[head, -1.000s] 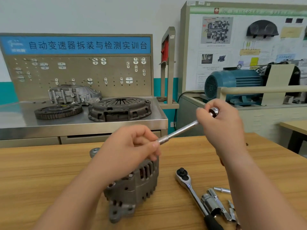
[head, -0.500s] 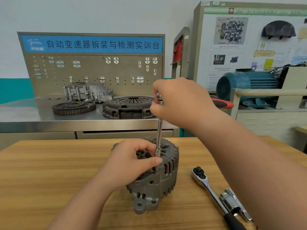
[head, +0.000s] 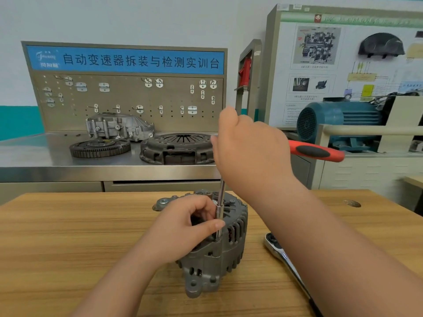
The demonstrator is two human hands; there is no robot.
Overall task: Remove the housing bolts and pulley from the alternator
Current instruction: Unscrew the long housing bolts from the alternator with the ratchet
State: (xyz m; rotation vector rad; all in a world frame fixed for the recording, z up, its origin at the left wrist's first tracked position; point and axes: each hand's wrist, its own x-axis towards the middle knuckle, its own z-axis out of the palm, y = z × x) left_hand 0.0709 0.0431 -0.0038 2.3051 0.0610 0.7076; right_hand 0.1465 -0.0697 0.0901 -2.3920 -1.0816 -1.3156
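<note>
1. Alternator stands on the wooden table, under both hands.
2. Right hand, above it, fingers curled round the head of a red-handled ratchet.
3. Left hand rests against the housing, thumb and fingers pinching the upright extension bar near its edge.

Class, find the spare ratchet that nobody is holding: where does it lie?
In the head view the spare ratchet lies on the wooden table, just right of the alternator, its head nearest the alternator and its handle running towards the near edge.
</note>
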